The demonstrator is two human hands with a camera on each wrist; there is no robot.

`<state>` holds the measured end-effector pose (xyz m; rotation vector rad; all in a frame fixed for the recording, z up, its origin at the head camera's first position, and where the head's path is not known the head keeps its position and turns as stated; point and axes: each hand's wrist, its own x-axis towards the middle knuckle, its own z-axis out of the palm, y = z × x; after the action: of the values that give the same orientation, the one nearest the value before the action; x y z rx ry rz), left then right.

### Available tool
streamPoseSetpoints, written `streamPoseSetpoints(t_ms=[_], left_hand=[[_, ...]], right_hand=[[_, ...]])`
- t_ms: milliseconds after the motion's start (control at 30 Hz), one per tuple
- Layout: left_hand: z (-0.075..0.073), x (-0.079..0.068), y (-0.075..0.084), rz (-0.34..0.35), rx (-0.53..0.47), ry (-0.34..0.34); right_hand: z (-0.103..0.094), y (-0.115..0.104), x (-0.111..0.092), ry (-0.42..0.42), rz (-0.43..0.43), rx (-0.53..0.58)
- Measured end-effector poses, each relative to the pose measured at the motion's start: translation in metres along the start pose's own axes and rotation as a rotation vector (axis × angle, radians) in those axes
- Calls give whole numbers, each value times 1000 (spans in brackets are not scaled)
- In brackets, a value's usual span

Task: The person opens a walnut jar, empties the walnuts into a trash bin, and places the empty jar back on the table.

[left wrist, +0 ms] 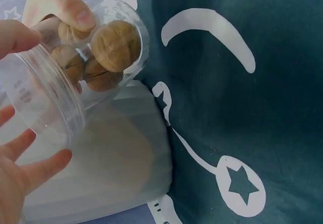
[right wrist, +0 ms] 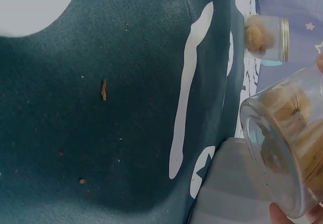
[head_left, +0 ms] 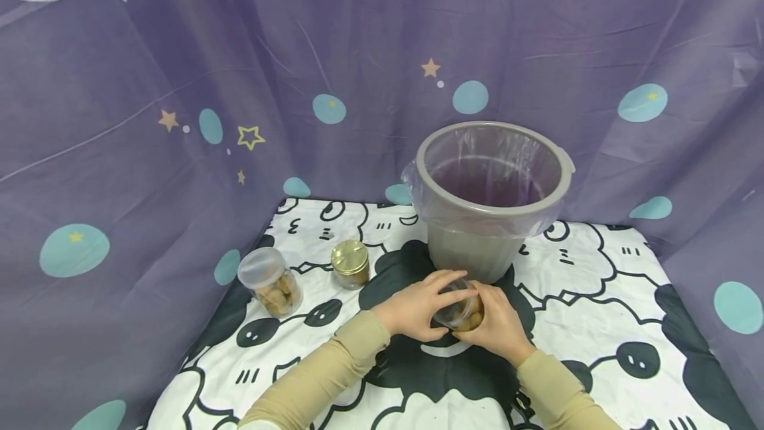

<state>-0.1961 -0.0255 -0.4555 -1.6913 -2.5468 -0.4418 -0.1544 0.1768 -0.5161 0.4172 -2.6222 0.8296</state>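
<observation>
While my right hand (head_left: 500,324) is gripping a clear jar (head_left: 451,310) of walnuts (left wrist: 116,45) around its filled body, the fingers of my left hand (head_left: 418,307) are standing spread about its rim (left wrist: 55,98); whether they are pressing there, or a lid is seated, I cannot tell. The jar is lying between both hands, tilted, its long axis running from one hand toward the other: the rim is facing my left fingers, the base (right wrist: 272,156) is pointing toward my right side. For the rim, my left hand is being noted as nearer; for the walnuts, my right. Beneath, the patterned surface (head_left: 555,271) is bearing small brown fragments (right wrist: 104,90). To my left, a whitish-lidded jar (head_left: 271,282) is standing, with a gold-lidded jar (head_left: 351,264) beyond it. Farther, a lined bucket (head_left: 471,251) is standing mouth-up before a purple curtain (head_left: 370,38).
</observation>
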Motion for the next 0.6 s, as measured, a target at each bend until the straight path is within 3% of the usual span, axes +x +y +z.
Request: streamPoseSetpoints(t_ms=[200, 600], left_hand=[[-1, -1, -3, 51, 20, -36], [-5, 2, -4, 11, 33, -30]], right_hand=[[0, 0, -1, -15, 5, -3], [0, 0, -2, -33, 11, -9]])
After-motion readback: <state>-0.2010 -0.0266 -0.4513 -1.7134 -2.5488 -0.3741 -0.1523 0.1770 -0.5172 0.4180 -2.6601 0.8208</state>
